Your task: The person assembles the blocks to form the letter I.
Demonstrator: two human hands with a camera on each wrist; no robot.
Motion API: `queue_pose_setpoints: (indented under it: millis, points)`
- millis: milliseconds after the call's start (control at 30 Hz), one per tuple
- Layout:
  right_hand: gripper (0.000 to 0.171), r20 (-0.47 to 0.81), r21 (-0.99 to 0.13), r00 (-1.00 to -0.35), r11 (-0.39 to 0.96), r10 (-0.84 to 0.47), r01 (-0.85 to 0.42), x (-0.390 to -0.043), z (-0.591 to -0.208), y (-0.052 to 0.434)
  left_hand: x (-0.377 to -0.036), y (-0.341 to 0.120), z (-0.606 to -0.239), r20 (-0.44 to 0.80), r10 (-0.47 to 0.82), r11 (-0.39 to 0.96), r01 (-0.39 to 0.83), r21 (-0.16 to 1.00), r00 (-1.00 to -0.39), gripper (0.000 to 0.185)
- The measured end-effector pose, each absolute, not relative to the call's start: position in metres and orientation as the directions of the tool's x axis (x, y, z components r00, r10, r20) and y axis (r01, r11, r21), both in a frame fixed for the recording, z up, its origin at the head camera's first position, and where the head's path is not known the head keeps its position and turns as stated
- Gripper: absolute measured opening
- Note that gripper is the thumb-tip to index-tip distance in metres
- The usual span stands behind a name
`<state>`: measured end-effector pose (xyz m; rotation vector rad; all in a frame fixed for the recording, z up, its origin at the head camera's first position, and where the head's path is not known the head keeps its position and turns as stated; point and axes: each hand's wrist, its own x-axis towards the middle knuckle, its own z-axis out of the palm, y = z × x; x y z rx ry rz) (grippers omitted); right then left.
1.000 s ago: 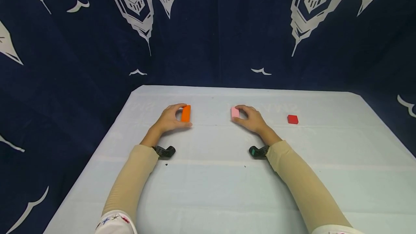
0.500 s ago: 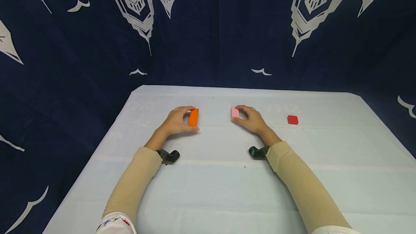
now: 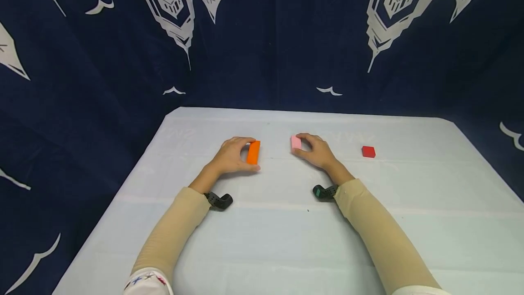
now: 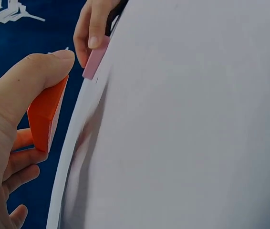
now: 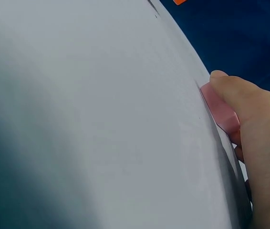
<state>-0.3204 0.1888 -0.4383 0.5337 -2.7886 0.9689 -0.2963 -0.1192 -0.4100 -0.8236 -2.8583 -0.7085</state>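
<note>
the left hand pinches the orange block between thumb and curled fingers, and the right hand grips the pink block the same way, both blocks low on the white table. over the last second the orange block has slid rightward toward the pink one, which has stayed put, so the gap between them is closing. a red block lies apart to the right, untouched.

Recording studio — patterned backdrop, covered table

Bright even light, soft shadows, curved wide-angle edges, blurred wrist views
</note>
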Motion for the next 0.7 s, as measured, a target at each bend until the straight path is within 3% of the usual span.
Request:
queue_pose_setpoints:
  millis: [700]
  points:
    - [0.060, 0.226, -0.585, -0.934, 0.729, -0.275, -0.356, -0.322, -0.440, 0.189, -0.283, -0.083, -0.409, 0.238, 0.552, 0.732, 0.601, 0.320, -0.799, 0.088]
